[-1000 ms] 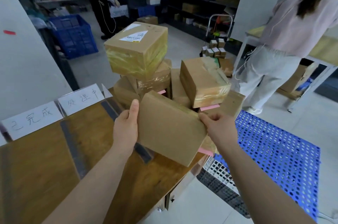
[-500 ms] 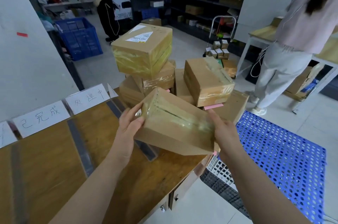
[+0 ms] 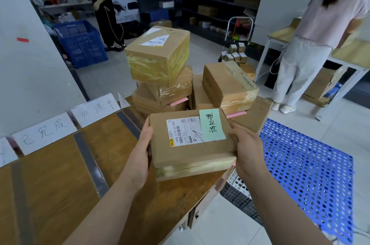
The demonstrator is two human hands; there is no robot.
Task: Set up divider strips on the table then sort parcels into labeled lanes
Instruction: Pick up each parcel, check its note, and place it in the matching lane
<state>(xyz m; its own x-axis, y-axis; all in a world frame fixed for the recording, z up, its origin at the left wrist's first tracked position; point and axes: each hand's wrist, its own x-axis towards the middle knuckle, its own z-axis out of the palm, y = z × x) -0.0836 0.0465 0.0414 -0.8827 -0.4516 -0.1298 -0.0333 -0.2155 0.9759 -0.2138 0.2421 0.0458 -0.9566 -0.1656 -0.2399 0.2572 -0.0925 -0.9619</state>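
Note:
I hold a flat brown parcel (image 3: 180,156) level above the wooden table (image 3: 60,180), its top face up. It carries a white shipping label and a green handwritten note (image 3: 212,125). My left hand (image 3: 143,148) grips its left side and my right hand (image 3: 247,148) its right side. Behind it a pile of taped brown parcels (image 3: 160,60) stands on the table's far right corner, some with pink notes. Grey divider strips (image 3: 90,164) run across the tabletop. White handwritten lane labels (image 3: 44,133) stand along the far edge.
A blue perforated pallet (image 3: 304,168) lies on the floor right of the table. A person in pink (image 3: 312,44) stands at a white table on the right. Another person in black (image 3: 104,4) stands by shelves near a blue crate (image 3: 80,42).
I have turned the parcel over in both hands: its plain underside faced me, then its taped edge, and now the labelled top with the green note faces up.

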